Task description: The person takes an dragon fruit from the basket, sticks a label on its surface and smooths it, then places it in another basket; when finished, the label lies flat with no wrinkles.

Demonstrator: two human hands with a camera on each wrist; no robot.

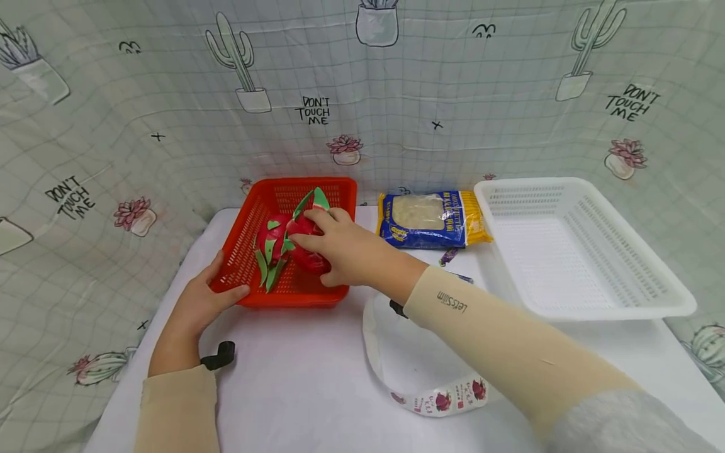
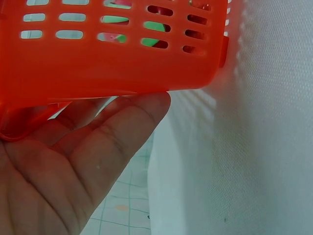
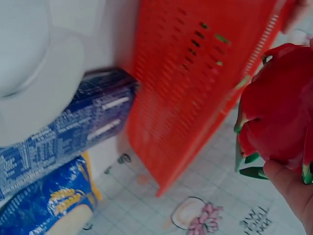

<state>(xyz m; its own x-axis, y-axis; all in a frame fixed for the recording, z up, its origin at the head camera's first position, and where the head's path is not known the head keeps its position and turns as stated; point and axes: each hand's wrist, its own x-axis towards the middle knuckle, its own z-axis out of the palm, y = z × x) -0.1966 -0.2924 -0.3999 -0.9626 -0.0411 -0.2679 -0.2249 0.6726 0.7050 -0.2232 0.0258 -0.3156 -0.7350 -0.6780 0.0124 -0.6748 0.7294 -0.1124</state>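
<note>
Fingers and thumb of my right hand (image 1: 345,248) grip a red dragon fruit (image 1: 308,242) with green leaf tips, over the right part of a red slotted basket (image 1: 300,301). In the right wrist view the fruit (image 3: 281,112) is above the basket's rim level, with a thumb against it. A second dragon fruit (image 1: 272,239) lies in the basket to its left, partly hidden by the first. My left hand (image 1: 195,302) touches the basket's near left corner with spread fingers and thumb. Seen from the left wrist, its fairly straight fingers (image 2: 117,142) rest against the basket wall.
A white basket (image 1: 544,251) stands at the right. Between the baskets lies a blue and yellow packet (image 1: 430,220). A blue box (image 3: 73,122) sits beside it, mostly hidden by my right arm. A white printed strip (image 1: 447,399) loops on the table nearer me.
</note>
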